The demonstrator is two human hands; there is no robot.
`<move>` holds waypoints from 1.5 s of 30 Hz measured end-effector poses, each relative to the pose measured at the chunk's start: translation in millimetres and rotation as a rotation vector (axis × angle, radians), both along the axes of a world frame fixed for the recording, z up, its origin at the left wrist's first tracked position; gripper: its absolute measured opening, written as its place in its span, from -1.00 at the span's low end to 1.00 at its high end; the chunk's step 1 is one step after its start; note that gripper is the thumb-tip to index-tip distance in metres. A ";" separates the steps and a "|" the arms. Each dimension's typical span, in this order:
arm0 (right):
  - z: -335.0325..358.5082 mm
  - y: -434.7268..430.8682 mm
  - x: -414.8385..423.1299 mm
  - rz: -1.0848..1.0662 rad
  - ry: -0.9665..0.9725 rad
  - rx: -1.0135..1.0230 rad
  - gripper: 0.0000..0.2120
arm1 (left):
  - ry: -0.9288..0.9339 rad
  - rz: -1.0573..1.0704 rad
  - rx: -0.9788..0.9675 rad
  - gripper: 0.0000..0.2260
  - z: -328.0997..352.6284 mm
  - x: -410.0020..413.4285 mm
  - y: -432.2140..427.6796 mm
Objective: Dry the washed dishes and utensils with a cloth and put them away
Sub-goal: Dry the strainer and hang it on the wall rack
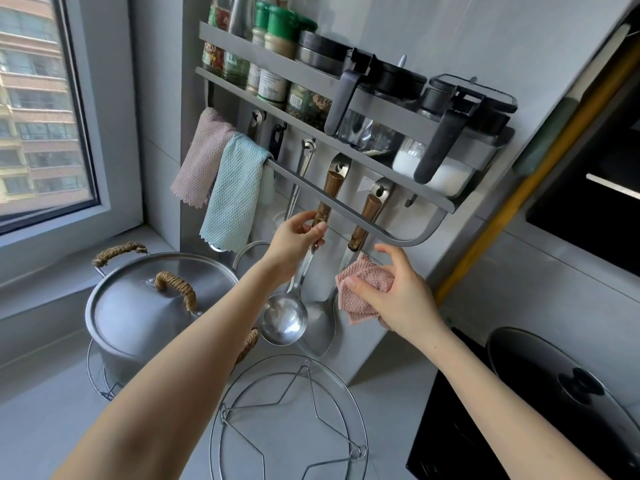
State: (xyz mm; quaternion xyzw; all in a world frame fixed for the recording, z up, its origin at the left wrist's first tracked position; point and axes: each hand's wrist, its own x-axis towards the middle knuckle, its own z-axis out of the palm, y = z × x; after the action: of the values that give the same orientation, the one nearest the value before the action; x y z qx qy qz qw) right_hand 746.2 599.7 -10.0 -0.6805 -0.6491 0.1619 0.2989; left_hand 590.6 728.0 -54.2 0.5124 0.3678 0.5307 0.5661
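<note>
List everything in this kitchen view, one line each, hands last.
wall rack: one, grey, on the wall
spice jars: several, mixed, rack's left part
condiment jars: two, clear with black lids, rack's right end
hanging cloths: two, pink and mint, over the rack's bar
wood-handled utensils: two, steel and brown, on rack hooks
ladle: one, steel, hanging under the rack
stockpot: one, steel, lidded, counter left
steamer rack: one, steel wire, counter centre
glass lid: one, black knob, lower right
folded cloth: one, pink, in the right hand
left hand: grips one wood-handled utensil
right hand: holds the folded cloth
</note>
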 end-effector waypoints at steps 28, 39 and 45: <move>-84.2 -119.9 -241.3 0.844 0.110 -0.231 -0.30 | 0.731 1.235 -0.693 -0.81 -99.0 -316.1 -442.1; -144.3 -174.4 -273.2 0.910 0.126 -0.478 -0.36 | 1.453 0.699 -0.809 -0.82 -177.9 -208.6 -485.2; -161.5 -177.6 -244.9 0.816 0.119 -0.535 -0.42 | 1.388 0.541 -0.924 -0.80 -193.9 -189.3 -457.3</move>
State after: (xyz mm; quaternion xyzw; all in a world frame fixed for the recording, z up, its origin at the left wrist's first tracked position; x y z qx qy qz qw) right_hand 501.3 422.1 -171.5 -0.4131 -0.7804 0.4653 0.0624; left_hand 401.3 270.7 -248.0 0.3342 0.9164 0.0131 0.2199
